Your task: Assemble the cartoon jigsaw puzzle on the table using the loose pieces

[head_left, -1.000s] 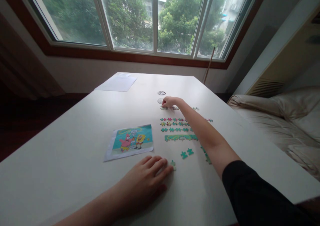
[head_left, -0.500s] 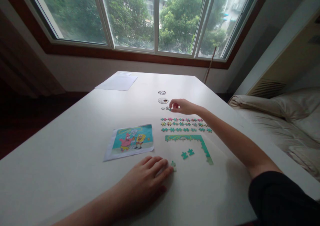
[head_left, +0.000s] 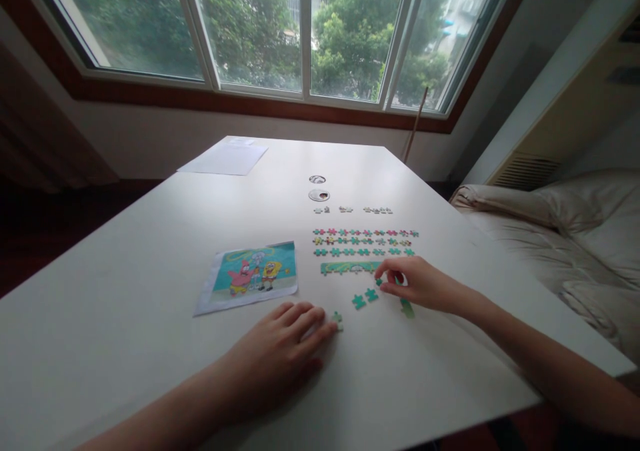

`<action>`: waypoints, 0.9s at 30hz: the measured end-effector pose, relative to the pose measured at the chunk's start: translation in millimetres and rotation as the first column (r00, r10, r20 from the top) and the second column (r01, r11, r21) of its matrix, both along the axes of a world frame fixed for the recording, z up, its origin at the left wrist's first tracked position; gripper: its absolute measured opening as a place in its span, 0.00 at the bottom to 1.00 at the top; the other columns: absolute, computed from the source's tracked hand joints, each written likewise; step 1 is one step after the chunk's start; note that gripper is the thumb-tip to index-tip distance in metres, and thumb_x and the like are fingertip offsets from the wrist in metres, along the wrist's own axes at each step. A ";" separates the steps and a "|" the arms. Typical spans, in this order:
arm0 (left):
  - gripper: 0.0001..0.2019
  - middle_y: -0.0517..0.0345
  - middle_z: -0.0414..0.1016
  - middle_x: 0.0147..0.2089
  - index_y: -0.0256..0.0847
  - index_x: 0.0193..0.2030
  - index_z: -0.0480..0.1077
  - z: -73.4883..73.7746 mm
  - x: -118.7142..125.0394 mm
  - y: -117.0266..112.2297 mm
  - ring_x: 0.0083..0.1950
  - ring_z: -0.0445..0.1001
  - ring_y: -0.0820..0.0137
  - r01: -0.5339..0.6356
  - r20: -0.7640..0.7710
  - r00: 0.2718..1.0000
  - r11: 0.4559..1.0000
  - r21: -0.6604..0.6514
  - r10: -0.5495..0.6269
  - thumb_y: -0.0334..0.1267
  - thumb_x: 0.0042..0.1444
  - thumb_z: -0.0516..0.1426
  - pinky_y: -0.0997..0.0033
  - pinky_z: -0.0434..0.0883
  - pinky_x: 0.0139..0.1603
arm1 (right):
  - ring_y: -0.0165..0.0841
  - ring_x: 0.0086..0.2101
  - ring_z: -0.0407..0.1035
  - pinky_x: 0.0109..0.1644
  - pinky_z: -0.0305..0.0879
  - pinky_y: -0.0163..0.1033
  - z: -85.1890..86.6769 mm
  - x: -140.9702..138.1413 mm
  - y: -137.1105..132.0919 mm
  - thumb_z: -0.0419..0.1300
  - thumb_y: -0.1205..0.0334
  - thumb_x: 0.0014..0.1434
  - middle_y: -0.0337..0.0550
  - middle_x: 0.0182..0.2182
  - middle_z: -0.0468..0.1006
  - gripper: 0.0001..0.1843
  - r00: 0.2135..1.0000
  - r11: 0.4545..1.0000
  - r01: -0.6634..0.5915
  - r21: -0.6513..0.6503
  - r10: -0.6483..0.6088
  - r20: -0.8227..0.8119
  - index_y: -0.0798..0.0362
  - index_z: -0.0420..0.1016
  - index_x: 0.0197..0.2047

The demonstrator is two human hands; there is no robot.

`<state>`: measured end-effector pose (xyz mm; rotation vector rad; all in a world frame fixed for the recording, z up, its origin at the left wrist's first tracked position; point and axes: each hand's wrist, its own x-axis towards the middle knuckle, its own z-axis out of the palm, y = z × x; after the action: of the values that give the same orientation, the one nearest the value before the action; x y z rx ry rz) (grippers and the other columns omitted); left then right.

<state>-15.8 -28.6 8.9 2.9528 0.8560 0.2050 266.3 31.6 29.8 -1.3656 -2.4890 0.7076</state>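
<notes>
My right hand (head_left: 424, 283) pinches a small green puzzle piece (head_left: 379, 282) just below the joined puzzle border (head_left: 345, 268), partly covering its corner. Two loose teal pieces (head_left: 365, 298) lie below and left of those fingers. Resting on the table, my left hand (head_left: 283, 348) has its fingers stretched out, a fingertip at the edge of a pale green piece (head_left: 338, 320). Above the border run three rows of puzzle pieces (head_left: 355, 241). A picture sheet (head_left: 254, 269) with cartoon figures lies beyond my left hand.
Paler pieces (head_left: 377, 210) form a broken row farther back on the white table (head_left: 125, 291). Behind them lie two round items (head_left: 319, 195). White paper (head_left: 230, 158) sits at the far left corner. A cushioned seat (head_left: 530, 238) stands to the right.
My right hand has come back from the far row to the puzzle border, with a green piece between its fingers. My left hand stays beside the pale green piece. The view has shifted slightly.
</notes>
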 end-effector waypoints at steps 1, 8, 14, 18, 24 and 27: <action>0.19 0.49 0.67 0.51 0.41 0.56 0.59 0.3 -0.1 -0.2 0.50 0.65 0.58 0.003 -0.005 1.000 1.000 0.002 -0.003 0.33 0.56 0.50 0.56 0.65 0.50 | 0.26 0.24 0.64 0.32 0.58 0.31 -0.8 1.3 -0.8 0.57 0.58 0.53 0.37 0.23 0.72 0.09 1.000 1.000 0.013 0.027 -0.013 0.011 0.52 0.72 0.37; 0.19 0.49 0.67 0.51 0.41 0.56 0.59 0.5 -1.7 0.4 0.50 0.65 0.60 0.015 0.006 1.000 0.998 0.059 -0.016 0.32 0.57 0.49 0.59 0.65 0.50 | 0.27 0.25 0.65 0.32 0.58 0.31 3.5 13.8 1.0 0.54 0.58 0.57 0.38 0.24 0.72 0.10 0.998 0.987 0.056 0.154 -0.061 0.031 0.51 0.73 0.38; 0.19 0.49 0.66 0.51 0.41 0.56 0.58 1.1 -1.7 1.5 0.50 0.65 0.59 0.021 -0.020 1.000 0.999 0.041 -0.020 0.33 0.57 0.49 0.58 0.64 0.50 | 0.32 0.39 0.65 0.44 0.61 0.37 -6.1 3.2 -3.7 0.54 0.61 0.58 0.47 0.38 0.72 0.12 0.980 0.962 -0.183 0.201 0.194 -0.039 0.50 0.74 0.44; 0.20 0.49 0.66 0.52 0.42 0.57 0.58 1.8 -1.3 1.0 0.50 0.65 0.59 0.015 -0.042 0.999 1.000 0.023 -0.014 0.34 0.57 0.50 0.56 0.64 0.50 | 0.33 0.41 0.63 0.47 0.60 0.39 -11.1 -6.3 -8.9 0.55 0.61 0.58 0.47 0.40 0.71 0.13 0.973 0.954 -0.220 0.204 0.229 -0.020 0.49 0.72 0.46; 0.19 0.49 0.66 0.52 0.42 0.57 0.57 2.4 -1.9 -0.5 0.50 0.65 0.59 0.010 -0.030 1.000 1.000 0.007 -0.009 0.34 0.58 0.49 0.56 0.64 0.50 | 0.34 0.39 0.63 0.43 0.61 0.38 -3.0 -9.4 -9.4 0.57 0.63 0.55 0.46 0.36 0.71 0.06 0.986 0.983 -0.167 0.077 0.165 0.041 0.53 0.72 0.38; 0.18 0.50 0.66 0.51 0.42 0.56 0.58 3.3 -0.1 -0.8 0.50 0.65 0.59 -0.013 -0.014 1.000 1.000 -0.003 0.013 0.34 0.58 0.50 0.57 0.64 0.49 | 0.34 0.40 0.62 0.44 0.61 0.38 0.6 -8.7 -9.3 0.57 0.63 0.54 0.46 0.36 0.70 0.06 0.984 0.985 -0.172 0.020 0.170 0.054 0.53 0.70 0.37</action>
<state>-15.9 -29.5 12.2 2.9503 0.8763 0.1843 257.6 22.3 30.4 -1.1867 -2.6709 0.6806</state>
